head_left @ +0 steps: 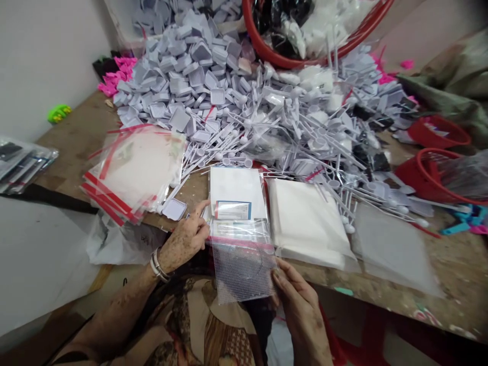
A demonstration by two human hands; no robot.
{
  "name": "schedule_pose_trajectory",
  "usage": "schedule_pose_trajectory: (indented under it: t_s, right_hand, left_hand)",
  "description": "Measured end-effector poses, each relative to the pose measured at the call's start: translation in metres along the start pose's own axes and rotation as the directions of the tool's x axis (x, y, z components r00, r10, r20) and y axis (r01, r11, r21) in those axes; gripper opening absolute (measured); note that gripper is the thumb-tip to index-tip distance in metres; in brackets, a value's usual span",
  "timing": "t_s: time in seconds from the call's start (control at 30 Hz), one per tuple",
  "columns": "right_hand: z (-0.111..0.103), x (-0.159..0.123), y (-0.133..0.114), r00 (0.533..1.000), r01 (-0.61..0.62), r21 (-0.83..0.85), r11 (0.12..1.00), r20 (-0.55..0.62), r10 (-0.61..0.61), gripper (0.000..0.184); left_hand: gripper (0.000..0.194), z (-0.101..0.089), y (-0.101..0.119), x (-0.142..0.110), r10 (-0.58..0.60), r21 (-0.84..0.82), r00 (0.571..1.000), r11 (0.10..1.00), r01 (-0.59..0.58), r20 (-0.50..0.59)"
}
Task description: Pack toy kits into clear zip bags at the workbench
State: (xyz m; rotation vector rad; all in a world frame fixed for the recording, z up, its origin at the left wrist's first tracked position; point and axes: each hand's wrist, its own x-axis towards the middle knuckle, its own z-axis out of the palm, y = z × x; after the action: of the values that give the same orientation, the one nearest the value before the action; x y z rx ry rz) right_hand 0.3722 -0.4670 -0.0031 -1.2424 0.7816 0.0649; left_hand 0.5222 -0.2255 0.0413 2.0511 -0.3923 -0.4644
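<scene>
A clear plastic bag with a pink strip across it lies flat before me. Inside its upper part show a white card and a small printed label with a blue edge. My left hand rests at the bag's left edge, index finger stretched out and the others bent. My right hand pinches the lower right edge of a clear dotted plastic sheet. This sheet hangs past the table's front edge, its top meeting the pink strip. Whether it reaches inside the bag I cannot tell.
White plastic trays and small scoops heap up behind. Red-edged clear bags lie left, a stack of white sheets and a translucent sheet right. Red baskets stand at the right; a large red basket sits at the back.
</scene>
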Motion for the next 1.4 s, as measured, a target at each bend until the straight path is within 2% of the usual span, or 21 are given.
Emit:
schedule_pose_trajectory:
  t_s: [0.1, 0.2, 0.3, 0.4, 0.47, 0.53, 0.6, 0.7, 0.8, 0.9, 1.0, 1.1, 1.27, 1.4]
  right_hand:
    - [0.008, -0.003, -0.004, 0.999, 0.022, 0.03, 0.999, -0.024, -0.021, 0.046]
    - [0.018, -0.005, -0.005, 0.998, 0.055, 0.085, 0.995, -0.045, -0.051, 0.043]
    - [0.024, -0.006, -0.002, 0.997, 0.061, 0.145, 0.988, -0.049, -0.055, 0.043]
    - [0.027, -0.006, 0.0, 0.997, 0.064, 0.141, 0.988, -0.055, -0.056, 0.044]
    - [0.027, -0.005, -0.002, 0.997, 0.065, 0.121, 0.991, -0.051, -0.059, 0.044]
    - [0.027, -0.004, -0.005, 0.997, 0.07, 0.095, 0.993, -0.049, -0.066, 0.045]
    - [0.026, -0.004, -0.009, 0.994, 0.092, 0.055, 0.994, -0.057, -0.089, 0.046]
    - [0.025, -0.007, -0.016, 0.989, 0.133, -0.019, 0.991, -0.067, -0.134, 0.05]
    - [0.029, -0.011, -0.02, 0.983, 0.163, -0.053, 0.985, -0.073, -0.167, 0.055]
    - [0.037, -0.013, -0.021, 0.98, 0.182, -0.041, 0.982, -0.07, -0.184, 0.058]
    - [0.048, -0.009, -0.021, 0.977, 0.19, -0.015, 0.982, -0.093, -0.191, 0.064]
    - [0.054, -0.006, -0.026, 0.971, 0.212, -0.057, 0.976, -0.101, -0.217, 0.063]
    - [0.052, -0.008, -0.044, 0.981, 0.191, -0.139, 0.972, 0.061, -0.184, 0.066]
    - [0.052, -0.009, -0.045, 0.982, 0.183, -0.119, 0.976, 0.065, -0.177, 0.063]
  left_hand:
    - [0.053, 0.003, 0.004, -0.001, 0.055, 0.115, 0.998, 0.992, -0.051, -0.033]
    - [0.039, 0.006, 0.01, -0.004, 0.134, 0.312, 0.991, 0.942, -0.12, -0.022]
    - [0.032, 0.004, 0.012, -0.01, 0.156, 0.438, 0.984, 0.881, -0.178, 0.086]
    - [0.031, -0.007, 0.011, -0.013, 0.191, 0.47, 0.952, 0.835, -0.286, 0.24]
    - [0.036, -0.017, 0.011, -0.008, 0.239, 0.507, 0.945, 0.799, -0.323, 0.225]
    - [0.043, -0.024, 0.014, 0.007, 0.293, 0.601, 0.953, 0.749, -0.279, 0.078]
    - [0.045, -0.026, 0.02, 0.028, 0.341, 0.702, 0.937, 0.686, -0.191, -0.079]
    - [0.044, -0.02, 0.026, 0.065, 0.348, 0.788, 0.922, 0.61, -0.086, -0.169]
    - [0.047, -0.014, 0.024, 0.092, 0.287, 0.826, 0.943, 0.563, -0.024, -0.167]
    - [0.048, -0.011, 0.018, 0.105, 0.223, 0.845, 0.966, 0.535, -0.012, -0.127]
    - [0.05, -0.01, 0.015, 0.108, 0.204, 0.849, 0.971, 0.528, -0.003, -0.124]
    - [0.054, -0.01, 0.014, 0.11, 0.192, 0.839, 0.973, 0.544, 0.001, -0.125]
    - [0.054, -0.015, 0.013, 0.115, 0.142, 0.8, 0.983, 0.601, 0.005, -0.113]
    - [0.054, -0.017, 0.013, 0.116, 0.131, 0.78, 0.987, 0.626, -0.011, -0.092]
